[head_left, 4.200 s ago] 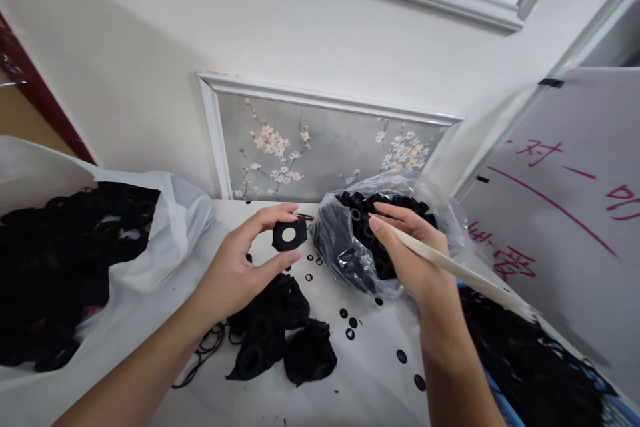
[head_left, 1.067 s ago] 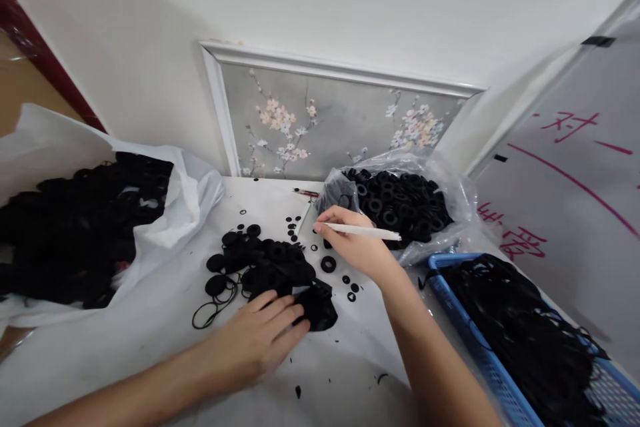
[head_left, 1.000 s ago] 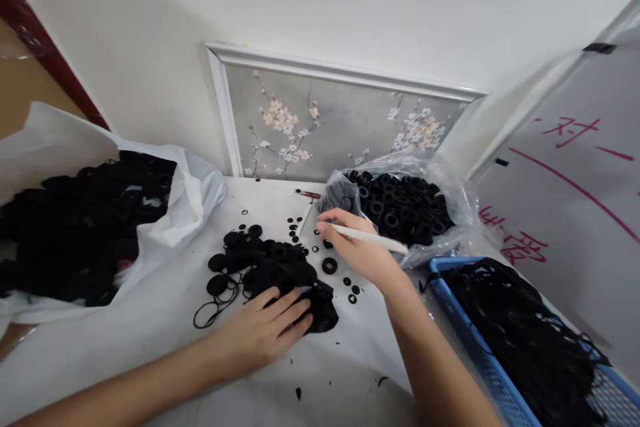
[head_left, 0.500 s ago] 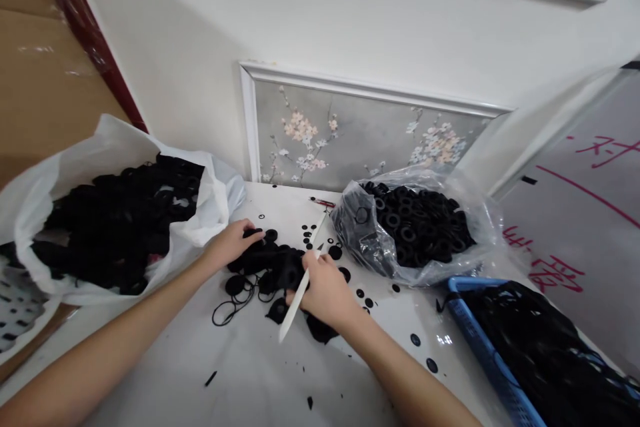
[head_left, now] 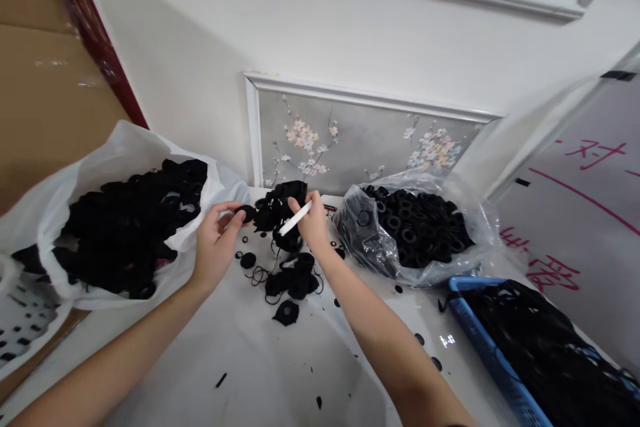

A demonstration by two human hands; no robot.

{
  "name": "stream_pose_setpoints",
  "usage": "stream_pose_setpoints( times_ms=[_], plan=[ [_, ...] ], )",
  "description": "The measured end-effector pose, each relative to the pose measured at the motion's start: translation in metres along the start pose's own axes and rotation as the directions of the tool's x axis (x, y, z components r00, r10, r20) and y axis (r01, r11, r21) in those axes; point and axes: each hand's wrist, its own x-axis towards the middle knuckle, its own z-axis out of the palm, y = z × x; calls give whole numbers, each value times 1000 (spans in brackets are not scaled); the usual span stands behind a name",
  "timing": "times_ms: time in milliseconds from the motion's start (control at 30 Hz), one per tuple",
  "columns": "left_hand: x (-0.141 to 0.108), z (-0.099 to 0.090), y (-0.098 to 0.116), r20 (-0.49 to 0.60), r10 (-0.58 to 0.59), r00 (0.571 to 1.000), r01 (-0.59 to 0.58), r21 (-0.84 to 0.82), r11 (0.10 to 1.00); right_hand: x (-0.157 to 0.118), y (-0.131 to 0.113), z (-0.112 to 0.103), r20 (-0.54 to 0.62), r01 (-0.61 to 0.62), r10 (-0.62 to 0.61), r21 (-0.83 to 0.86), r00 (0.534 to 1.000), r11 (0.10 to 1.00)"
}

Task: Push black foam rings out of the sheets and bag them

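My left hand (head_left: 216, 240) pinches a black round piece (head_left: 245, 214) between thumb and fingertips, above the left part of the white tabletop (head_left: 210, 347). My right hand (head_left: 315, 223) is closed around a slim white pen-like tool (head_left: 296, 218), its visible end pointing down and left. A clump of black rubber-like pieces (head_left: 279, 203) lies between the hands, against the right fingers; whether those fingers also grip it I cannot tell. Below the hands lies a heap of black pieces (head_left: 299, 275) with thin black rings, and a flat pierced black piece (head_left: 286, 312) in front.
A white bag (head_left: 117, 140) full of black pieces stands at left, by a perforated white basket (head_left: 20, 320). At right are a clear bag (head_left: 353, 217) of black rings and a blue basket (head_left: 487, 353) of black material. Small black discs and scraps dot the table.
Both hands have moved: the left turned and raised a round piece, the right shifted away from me with the white tool. Part of the black heap has been drawn toward the wall.
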Motion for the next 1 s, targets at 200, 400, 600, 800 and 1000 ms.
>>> stream_pose_setpoints(
  times_ms=[200,400,600,800,1000],
  plan=[
    [6,-3,-6,164,78,983,-116,236,965,-5,39,26,208,18,2,-93,978,996],
    [2,-25,-37,262,39,964,-180,539,823,-32,30,-13,225,77,-52,-103,973,992],
    [-33,-34,-56,535,87,840,-527,768,364,-87,33,-78,364,-31,34,-13,931,999],
    [-33,-23,-56,443,-76,893,-408,871,275,-130,51,-92,315,-66,67,-13,947,998],
    [-14,-15,-47,414,-208,886,-315,867,386,-138,48,-85,320,-101,48,150,946,983]
  ],
)
